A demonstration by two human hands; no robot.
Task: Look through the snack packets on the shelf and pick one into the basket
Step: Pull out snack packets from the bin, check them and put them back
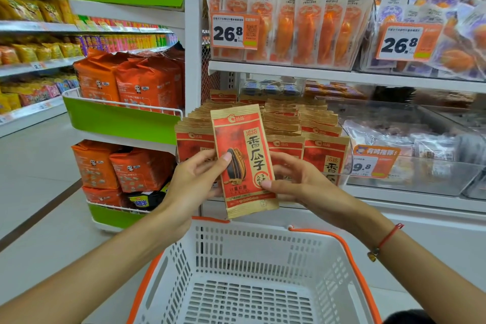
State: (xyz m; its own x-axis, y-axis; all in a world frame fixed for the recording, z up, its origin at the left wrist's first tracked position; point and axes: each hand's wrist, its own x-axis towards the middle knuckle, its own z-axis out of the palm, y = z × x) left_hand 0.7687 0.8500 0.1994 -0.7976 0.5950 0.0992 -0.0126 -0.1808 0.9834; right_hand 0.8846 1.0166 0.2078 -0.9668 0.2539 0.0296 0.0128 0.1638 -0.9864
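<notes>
— Sunflower seed packet (243,160), red and tan, upright, lifted clear of the shelf and facing the camera, directly above the far rim of the basket.

— Held how?

— Pinched from both sides. Left hand (196,179) with thumb across the front near the printed seed, fingers curled behind the left edge. Right hand (294,181) with thumb pressed on the lower right corner, fingers bent behind. Neither wide open; both closed on the one packet.

— And behind?

— Rows of identical packets (284,123) standing in the shelf bin, just behind the lifted one. Price tag (373,162) clipped to the clear bin front to the right. Orange-filled pouches (302,26) on the shelf above. Orange bags (128,79) in the green end rack to the left.

— Basket?

— White basket (252,239) with orange rim, below the hands, nothing visible inside.

— Step in hand?

— Probably inspecting, judging by the label turned up toward the eyes. Choice seemingly made, drop not yet done.

— Next?

— Likely little more than lowering the packet past the near rim, then loosening both thumbs. Flat and light, so liable to flutter; better released low inside.
</notes>
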